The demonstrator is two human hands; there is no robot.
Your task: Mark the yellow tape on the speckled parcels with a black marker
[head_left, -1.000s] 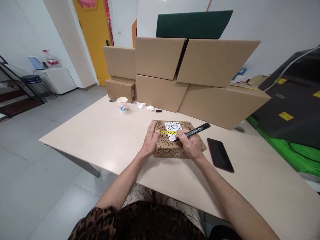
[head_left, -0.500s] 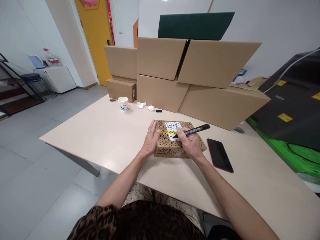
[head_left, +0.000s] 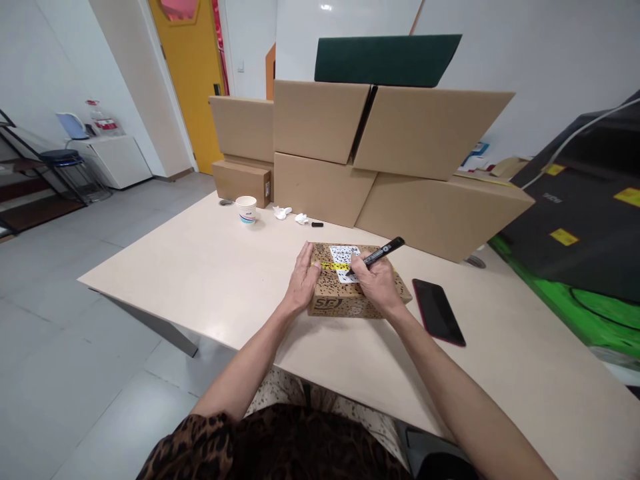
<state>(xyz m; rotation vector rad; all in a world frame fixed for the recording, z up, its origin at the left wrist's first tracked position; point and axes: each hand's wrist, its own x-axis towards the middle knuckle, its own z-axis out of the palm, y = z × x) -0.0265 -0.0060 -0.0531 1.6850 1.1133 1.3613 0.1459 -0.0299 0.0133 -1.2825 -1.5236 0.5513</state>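
Observation:
A small cardboard box (head_left: 333, 291) lies on the table, its top and front covered in short black marks. A white label (head_left: 345, 253) and a yellow strip (head_left: 329, 266) show on the top. My left hand (head_left: 303, 280) holds the box's left side, fingers stretched along it and thumb over the top edge. In my right hand (head_left: 377, 280) is a black marker pen (head_left: 385, 251), closed between thumb and fingers, tip down at the label's lower part. That hand hides part of the box's right side. A black cap (head_left: 317, 225) lies behind the box.
Large cartons (head_left: 320, 120) are stacked along the back of the table (head_left: 200, 267). A paper cup (head_left: 247, 211) and crumpled tissues (head_left: 282, 213) stand and lie in front of them. A phone (head_left: 439, 312) lies right of the box, with a big black case (head_left: 575, 207) beyond.
The marker has tilted more upright, its rear end shifting left, and my right hand has moved slightly left. My left hand stays on the box.

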